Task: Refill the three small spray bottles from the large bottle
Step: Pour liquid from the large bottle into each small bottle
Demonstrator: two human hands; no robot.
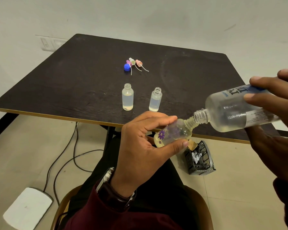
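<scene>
My left hand (145, 146) grips a small clear bottle with purple flowers (175, 131), tilted with its open neck up and to the right. My right hand (273, 113) holds the large clear bottle (231, 112) tipped down to the left, its open mouth touching the small bottle's neck. A little liquid lies in the large bottle's lower side. Two other small open bottles (127, 97) (155, 100) stand upright on the dark table (73, 80), each with liquid in it. Three spray tops (135, 63) and a blue cap (127, 67) lie further back.
The table's front edge runs just behind my hands. A black mesh basket (201, 160) with crumpled paper sits on the floor to the right. Cables (65, 156) and a white box (27, 208) lie on the floor at left. I sit on a chair.
</scene>
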